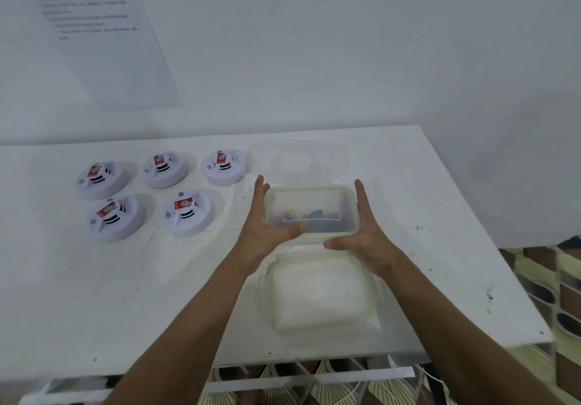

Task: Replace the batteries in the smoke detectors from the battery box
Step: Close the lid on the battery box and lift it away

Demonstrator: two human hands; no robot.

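Note:
A clear battery box point(314, 198) with a pale green rim sits between my two hands at the table's middle right, with coloured batteries inside. My left hand point(267, 225) lies along its left side with straight fingers, the thumb curled across the front edge. My right hand point(366, 228) mirrors this on the right side. Whether the box rests on the table or is lifted I cannot tell. Several white smoke detectors point(188, 213) lie in two rows at the left, each showing a red-labelled battery point(183, 204).
The box's green-rimmed lid point(323, 291) lies on the white table point(125, 294) just in front of the box. A second clear container point(292, 159) stands behind it. A printed sheet point(94, 27) hangs on the wall. The table's right edge drops off beside stacked items point(547, 285).

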